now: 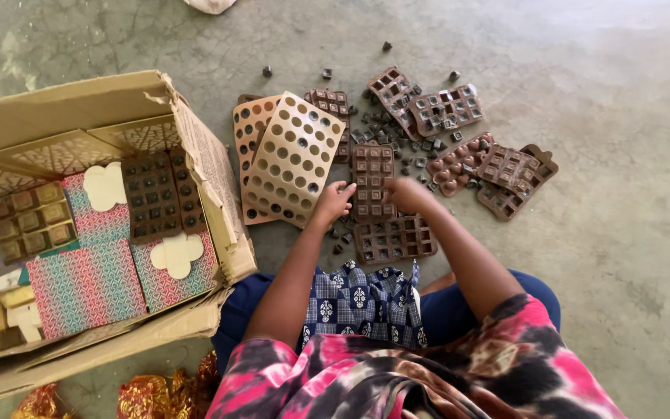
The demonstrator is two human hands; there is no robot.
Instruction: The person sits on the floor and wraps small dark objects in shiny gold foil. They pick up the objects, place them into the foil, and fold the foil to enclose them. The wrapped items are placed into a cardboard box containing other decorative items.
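Observation:
My left hand [333, 201] and my right hand [405, 194] both rest on a brown square-cavity chocolate mould [372, 171] lying on the concrete floor in front of me. The left fingers touch its left edge, the right hand covers its lower right corner. A second brown mould [394, 239] lies just below it, near my knees. Small dark chocolate pieces [385, 128] are scattered beyond the mould. Whether either hand pinches a piece is hidden.
A tan mould with round holes [295, 157] leans left of my hands. Several more brown moulds [445, 109] and a heart-shaped one [456, 164] lie at the back right. An open cardboard box [209, 167] with patterned boxes and moulds stands at left.

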